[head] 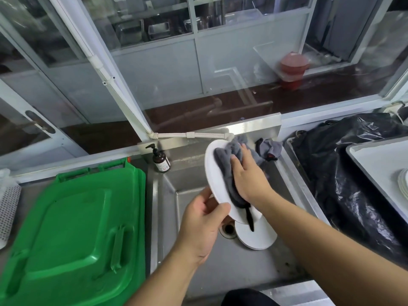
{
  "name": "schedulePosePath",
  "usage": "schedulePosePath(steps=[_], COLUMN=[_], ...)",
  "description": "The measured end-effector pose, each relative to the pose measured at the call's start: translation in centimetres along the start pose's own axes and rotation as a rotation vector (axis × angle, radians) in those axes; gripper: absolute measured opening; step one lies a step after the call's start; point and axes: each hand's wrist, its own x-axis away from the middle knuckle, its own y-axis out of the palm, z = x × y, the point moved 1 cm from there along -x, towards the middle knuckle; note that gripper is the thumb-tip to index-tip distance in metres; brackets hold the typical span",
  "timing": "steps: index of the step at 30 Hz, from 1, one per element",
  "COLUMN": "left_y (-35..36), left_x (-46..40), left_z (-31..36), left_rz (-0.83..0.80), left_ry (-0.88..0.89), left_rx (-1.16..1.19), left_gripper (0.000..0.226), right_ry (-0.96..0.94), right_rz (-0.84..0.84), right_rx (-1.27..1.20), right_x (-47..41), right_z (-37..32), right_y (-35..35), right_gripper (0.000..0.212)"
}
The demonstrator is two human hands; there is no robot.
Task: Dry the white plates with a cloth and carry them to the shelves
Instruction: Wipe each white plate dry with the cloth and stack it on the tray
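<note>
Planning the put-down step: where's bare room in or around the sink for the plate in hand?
Free: sink floor near the front, left of the drain, and the back ledge between the soap bottle and spare cloth. Crowded: plates in the sink right of the drain; green bin lid fills the left side; black bag fills the right.
</note>
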Motion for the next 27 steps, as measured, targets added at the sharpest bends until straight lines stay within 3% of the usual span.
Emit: schedulePosePath(steps=[5,9,12,17,22,27], left_y=[-1.2,-2.0,-2.3,-1.9,-0.4,0.6], left_x=[-0.8,-1.3,-1.6,-1.4,-0.4,0.4], left_z=[-1.2,-1.8,-1.1,0.3,1.5,1.7], left_rz=[-0.020,-0.016,-0.028,-0.048,-0.047,-0.008], left_ry=[0.012,0.009,0.009,0.042,0.088,0.177], left_rx=[-0.291,-0.447,-0.545,-0.719,-0.986,-1.200], left_gripper=[0.060,0.066,0.066,0.061,0.060,0.076], right_ry=[0.473,0.509,0.438,0.410,0.324,0.350], right_rz=[-0.102,-0.172,-0.244,-0.293,-0.164,-0.020], right_rx=[-0.511,-0.790,-0.911,-0.978,-0.767,-0.757], right_x=[1.9,3.2,3.8,4.6,4.8,4.2], right_z=[0.3,-0.7,-1.4,-2.4,-1.7,0.4], right_y=[1.5,1.1,0.3,-0.3,0.0,0.0], right_gripper=[0.055,0.041,0.061,0.051,0.035,0.018])
